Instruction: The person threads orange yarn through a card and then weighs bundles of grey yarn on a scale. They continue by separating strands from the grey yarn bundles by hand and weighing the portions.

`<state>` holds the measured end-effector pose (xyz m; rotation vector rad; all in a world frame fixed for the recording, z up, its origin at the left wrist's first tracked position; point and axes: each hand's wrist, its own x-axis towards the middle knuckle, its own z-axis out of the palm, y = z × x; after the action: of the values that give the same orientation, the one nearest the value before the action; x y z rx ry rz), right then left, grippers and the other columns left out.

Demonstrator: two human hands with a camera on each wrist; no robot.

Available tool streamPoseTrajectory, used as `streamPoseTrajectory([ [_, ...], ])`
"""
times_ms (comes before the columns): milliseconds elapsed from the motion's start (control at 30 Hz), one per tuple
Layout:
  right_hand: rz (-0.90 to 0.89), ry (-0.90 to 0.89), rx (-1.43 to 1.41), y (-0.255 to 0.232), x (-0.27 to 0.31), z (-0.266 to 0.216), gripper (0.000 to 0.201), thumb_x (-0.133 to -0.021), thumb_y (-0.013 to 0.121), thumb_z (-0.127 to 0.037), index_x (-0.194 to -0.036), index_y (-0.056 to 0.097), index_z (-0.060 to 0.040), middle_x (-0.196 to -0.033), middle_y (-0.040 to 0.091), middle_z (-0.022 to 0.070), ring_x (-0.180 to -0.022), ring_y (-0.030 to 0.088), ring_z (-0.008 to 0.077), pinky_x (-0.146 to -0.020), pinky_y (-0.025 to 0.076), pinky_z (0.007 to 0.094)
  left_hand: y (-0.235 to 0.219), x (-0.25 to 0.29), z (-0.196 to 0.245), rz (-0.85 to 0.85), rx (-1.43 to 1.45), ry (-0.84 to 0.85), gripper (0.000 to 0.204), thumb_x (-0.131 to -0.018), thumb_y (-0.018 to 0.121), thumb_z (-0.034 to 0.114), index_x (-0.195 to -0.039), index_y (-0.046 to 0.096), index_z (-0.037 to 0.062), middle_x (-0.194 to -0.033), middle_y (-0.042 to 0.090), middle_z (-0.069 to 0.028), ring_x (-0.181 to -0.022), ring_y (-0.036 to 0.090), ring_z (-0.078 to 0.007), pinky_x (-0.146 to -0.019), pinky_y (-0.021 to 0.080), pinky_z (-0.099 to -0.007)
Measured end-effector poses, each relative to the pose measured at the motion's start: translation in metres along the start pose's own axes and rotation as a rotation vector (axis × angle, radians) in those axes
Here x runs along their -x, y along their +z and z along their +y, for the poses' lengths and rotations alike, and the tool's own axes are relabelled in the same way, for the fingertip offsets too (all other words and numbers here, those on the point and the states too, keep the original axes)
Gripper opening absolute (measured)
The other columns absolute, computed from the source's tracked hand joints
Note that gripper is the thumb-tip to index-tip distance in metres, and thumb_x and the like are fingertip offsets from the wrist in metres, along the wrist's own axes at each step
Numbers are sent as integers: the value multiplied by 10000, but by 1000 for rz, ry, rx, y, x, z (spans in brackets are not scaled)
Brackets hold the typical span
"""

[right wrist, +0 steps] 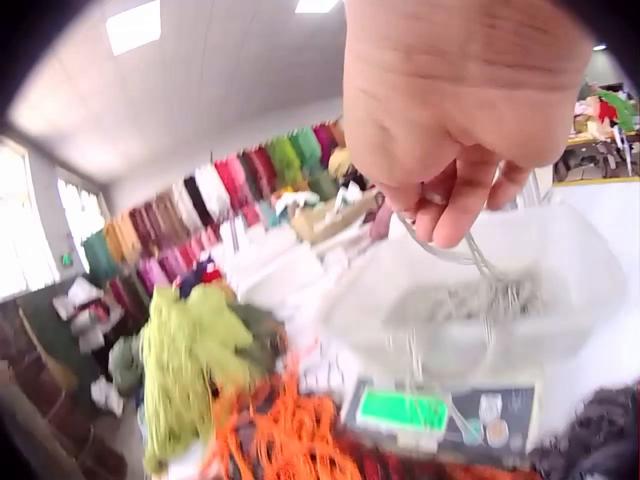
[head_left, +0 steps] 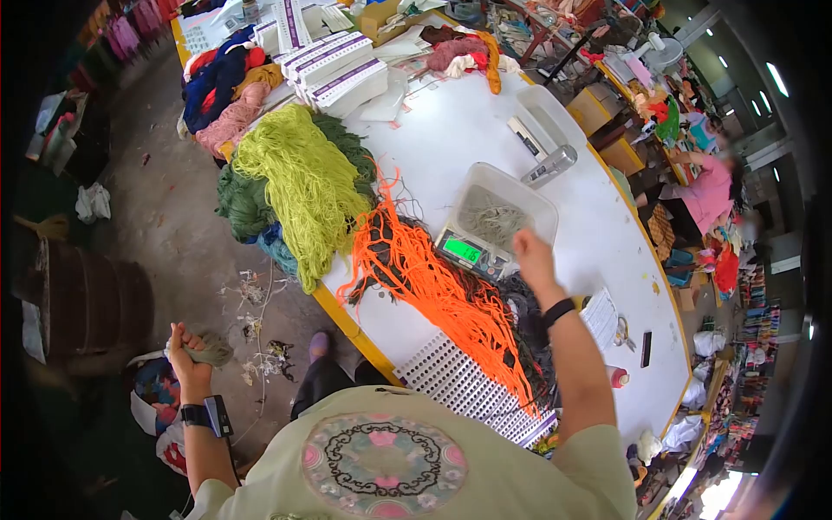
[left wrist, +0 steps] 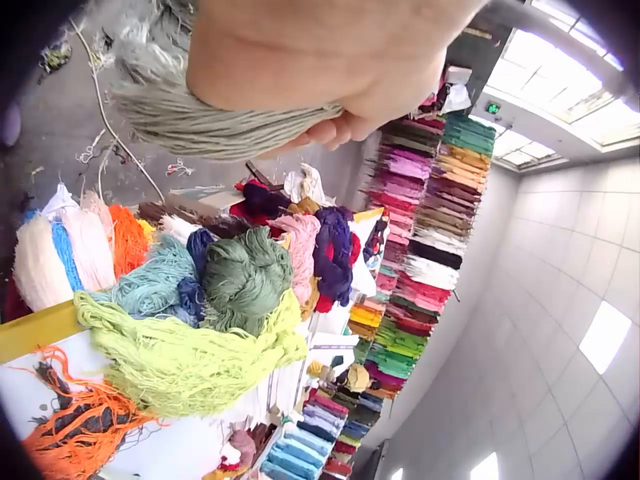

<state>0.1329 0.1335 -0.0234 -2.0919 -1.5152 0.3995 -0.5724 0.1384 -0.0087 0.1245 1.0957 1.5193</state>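
My left hand [head_left: 189,364] is held out over the floor at the left, its fingers curled round a bundle of grey-green yarn [left wrist: 210,125]. Above the clear plastic tub [head_left: 542,208], my right hand [right wrist: 455,120] pinches a few grey strands [right wrist: 478,255] that hang towards the grey yarn pieces [head_left: 494,221] in it. The tub stands on a digital scale [right wrist: 440,415] with a lit green display. Orange yarn [head_left: 433,303] mixed with dark strands lies beside the scale, and dark yarn [right wrist: 590,440] is close by.
Lime green yarn [head_left: 299,182] hangs over the table's yellow edge [head_left: 360,334]. Farther along are white boxes [head_left: 338,74] and coloured yarn. A metal cylinder [head_left: 550,166], scissors [head_left: 622,334], a phone [head_left: 646,349] and paper [head_left: 600,317] lie on the right. Another person [head_left: 706,191] is beyond the table.
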Motion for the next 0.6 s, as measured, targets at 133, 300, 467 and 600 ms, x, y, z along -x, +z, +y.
streamPoseTrajectory([
  [133, 122, -143, 382, 29, 64, -21, 111, -816, 648, -123, -920, 613, -110, -1051, 573, 65, -860, 588, 279, -808, 415, 404, 12, 3, -7, -13, -27, -11, 176, -942, 588, 250, -868, 590, 91, -633, 376, 56, -521, 327, -54, -455, 284, -205],
  [300, 195, -112, 353, 24, 90, -27, 270, -787, 682, -118, -1051, 628, -103, -1221, 479, 100, -972, 556, 283, -868, 377, 443, 16, 5, -19, 35, -42, -95, 179, -949, 573, 253, -873, 591, 91, -633, 397, 58, -522, 341, -50, -454, 300, -206],
  [467, 125, -49, 412, 31, 84, -24, 368, -764, 702, -115, -1122, 617, -95, -1292, 428, 148, -1125, 474, 326, -911, 349, 469, 29, 22, -39, -7, -48, -172, 170, -958, 554, 248, -910, 580, 88, -657, 424, 48, -528, 358, -54, -459, 315, -204],
  [600, 68, 6, 528, 44, 72, -37, 423, -729, 728, -111, -1136, 615, -88, -1401, 327, 165, -1239, 368, 351, -964, 293, 487, 52, 45, -49, -132, -82, -262, 183, -969, 529, 257, -958, 560, 77, -677, 432, 38, -550, 385, -60, -466, 329, -196],
])
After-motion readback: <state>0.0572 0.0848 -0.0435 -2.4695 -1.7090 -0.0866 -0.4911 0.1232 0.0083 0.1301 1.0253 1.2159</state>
